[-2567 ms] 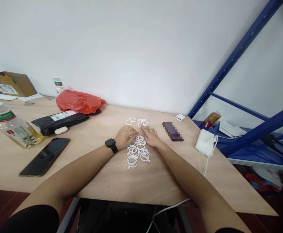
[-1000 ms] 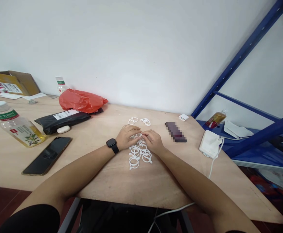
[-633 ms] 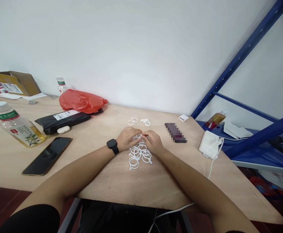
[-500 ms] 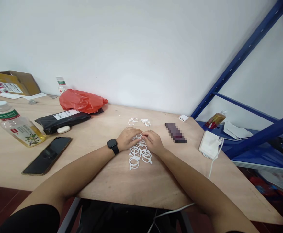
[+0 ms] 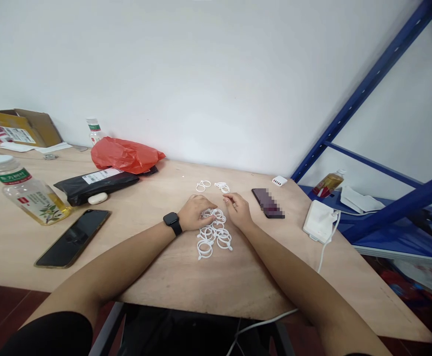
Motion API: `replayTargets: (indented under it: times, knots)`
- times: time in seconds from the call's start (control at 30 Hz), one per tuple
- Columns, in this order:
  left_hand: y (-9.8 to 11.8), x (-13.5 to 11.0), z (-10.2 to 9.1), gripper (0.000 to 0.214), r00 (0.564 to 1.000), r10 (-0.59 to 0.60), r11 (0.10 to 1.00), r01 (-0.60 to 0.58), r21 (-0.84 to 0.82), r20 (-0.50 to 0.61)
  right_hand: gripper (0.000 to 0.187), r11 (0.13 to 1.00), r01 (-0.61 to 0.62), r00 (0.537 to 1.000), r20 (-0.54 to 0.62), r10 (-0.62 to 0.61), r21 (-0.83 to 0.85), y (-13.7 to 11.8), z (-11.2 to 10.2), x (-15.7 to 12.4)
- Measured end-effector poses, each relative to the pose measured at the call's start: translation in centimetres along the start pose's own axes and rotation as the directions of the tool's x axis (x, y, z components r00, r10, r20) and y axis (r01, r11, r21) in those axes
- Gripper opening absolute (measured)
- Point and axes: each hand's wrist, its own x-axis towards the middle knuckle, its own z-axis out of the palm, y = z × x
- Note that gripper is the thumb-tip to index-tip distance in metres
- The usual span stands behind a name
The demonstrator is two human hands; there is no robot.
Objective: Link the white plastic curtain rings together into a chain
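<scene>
A loose pile of white plastic curtain rings point(image 5: 212, 232) with small eyelets lies on the wooden table in front of me. My left hand point(image 5: 197, 211), with a black watch at its wrist, rests at the pile's far left. Its thumb and fingers are apart, with the topmost rings between them; I see no firm grip. To the right of the pile is my right hand point(image 5: 237, 210), fingers loosely bent and apart from the rings, with nothing visible in them. Farther back lie two smaller groups, a left pair of rings point(image 5: 203, 186) and a right cluster of rings point(image 5: 222, 187).
Left on the table are a phone point(image 5: 73, 239), a drink bottle point(image 5: 26, 193), a black parcel point(image 5: 95, 185), a red plastic bag point(image 5: 127, 154) and a white earbud case point(image 5: 98, 198). A dark, pixelated phone point(image 5: 268, 202), a white charger point(image 5: 279, 181) and a corded white box point(image 5: 320, 221) are right, beside a blue rack point(image 5: 371, 74).
My right hand has drawn away from my left, slightly to the right, opening a gap between them. The rings at the pile's far end now show more. My left hand has barely moved.
</scene>
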Motion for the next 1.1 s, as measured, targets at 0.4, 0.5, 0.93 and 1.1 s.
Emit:
replayTargets:
  times: [0.4, 0.5, 0.93, 1.1]
  knots:
    - [-0.1, 0.2, 0.3, 0.033, 0.996, 0.022, 0.999, -0.018, -0.051, 0.088, 0.059, 0.835, -0.033, 0.947, 0.25, 0.202, -0.55, 5.8, 1.1, 4.6]
    - [0.1, 0.2, 0.2, 0.033, 0.996, 0.011, 0.999, -0.007, -0.043, 0.088, 0.06, 0.803, 0.051, 0.924, 0.333, 0.187, -0.594, 5.8, 1.5, 5.1]
    - [-0.2, 0.3, 0.6, 0.033, 0.999, -0.012, 1.0, 0.013, -0.017, 0.052, 0.023, 0.789, 0.017, 0.95, 0.256, 0.179, -0.615, 4.4, -0.1, 3.6]
    - [-0.2, 0.4, 0.5, 0.032, 0.999, -0.02, 1.0, 0.02, -0.018, 0.037, 0.021, 0.821, -0.028, 0.971, 0.179, 0.158, -0.57, 4.9, -0.4, 3.3]
